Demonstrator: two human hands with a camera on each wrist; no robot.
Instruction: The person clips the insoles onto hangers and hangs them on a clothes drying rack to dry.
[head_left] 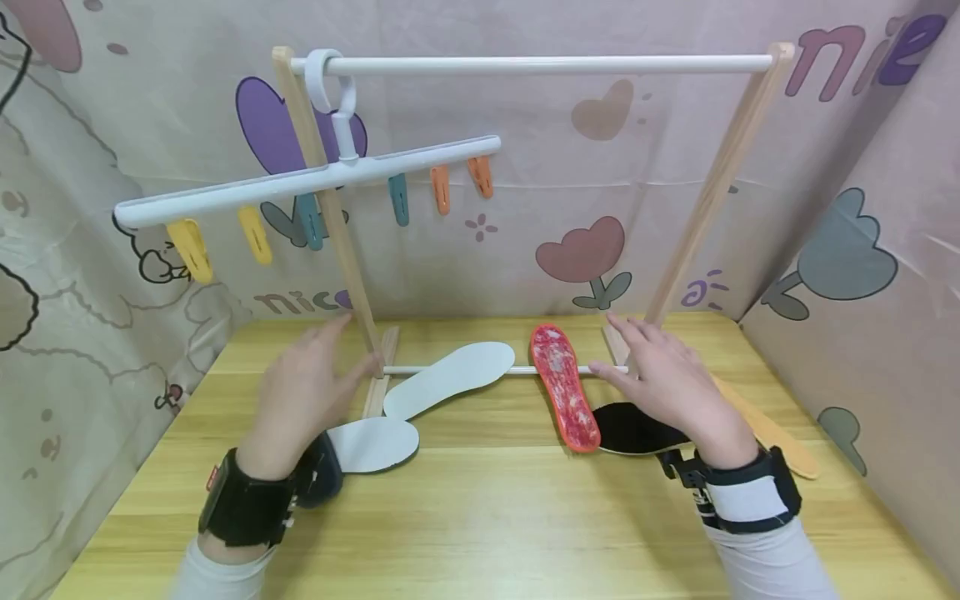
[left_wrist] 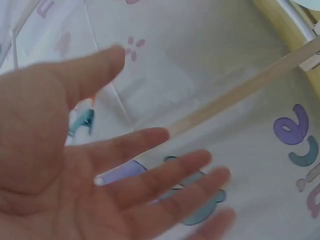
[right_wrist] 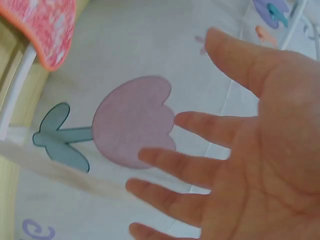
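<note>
My left hand [head_left: 306, 392] hovers at the left with spread fingers, near the rack's left wooden post [head_left: 348, 258]; its palm is bare in the left wrist view. On the other side my right hand [head_left: 663, 379] is raised over a black insole [head_left: 637, 432], fingers apart and holding nothing. A red insole [head_left: 564, 387] with an orange rim lies left of it. Two white insoles, one longer [head_left: 450, 377] and one partly hidden [head_left: 375, 444], lie toward the left. Past my right wrist is a yellow-orange insole [head_left: 780, 437], partly covered. A dark item [head_left: 322, 475] shows beside my left wrist.
A white hanger [head_left: 300, 183] hangs from the rack's top bar [head_left: 540, 65] at its left end. Yellow, teal and orange clips [head_left: 255, 235] dangle from it. The rack's right post [head_left: 720, 183] leans beyond my right hand. Patterned cloth [head_left: 450, 267] encloses the wooden table [head_left: 480, 525].
</note>
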